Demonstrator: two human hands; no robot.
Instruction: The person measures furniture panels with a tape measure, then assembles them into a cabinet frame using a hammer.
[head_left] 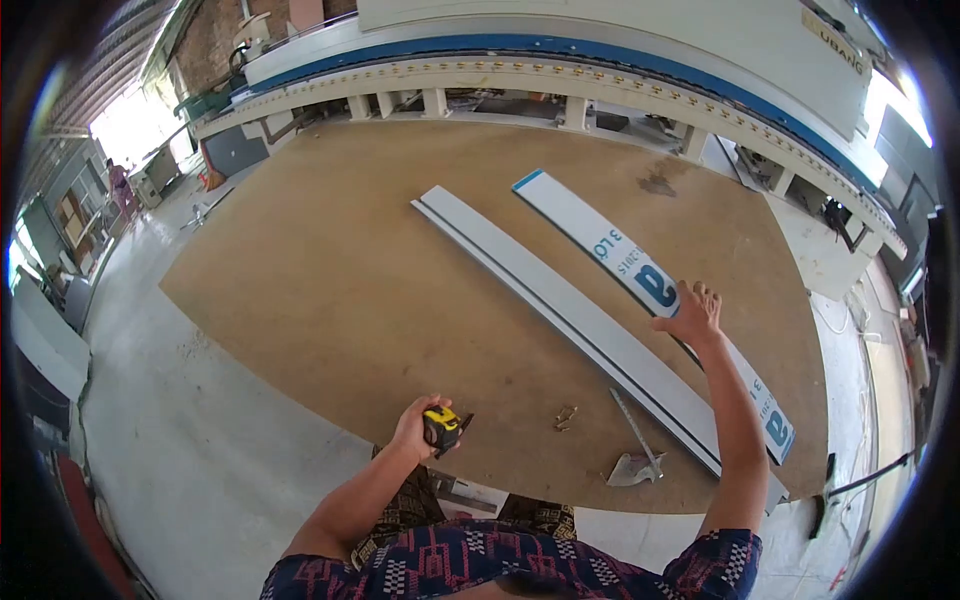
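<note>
My left hand is closed around a yellow and black tape measure, held near the front edge of the brown table. My right hand spans a long white board with blue edges and printed lettering, thumb on one side and fingers on the other. Parallel to it lies a second, longer white board with a dark groove along its length. Part of the printed board is hidden behind my right hand and forearm.
On the brown tabletop lie several small brass-coloured pieces, a thin metal rule and a crumpled plastic bag. A long machine with a blue stripe lines the far side. A person stands far left.
</note>
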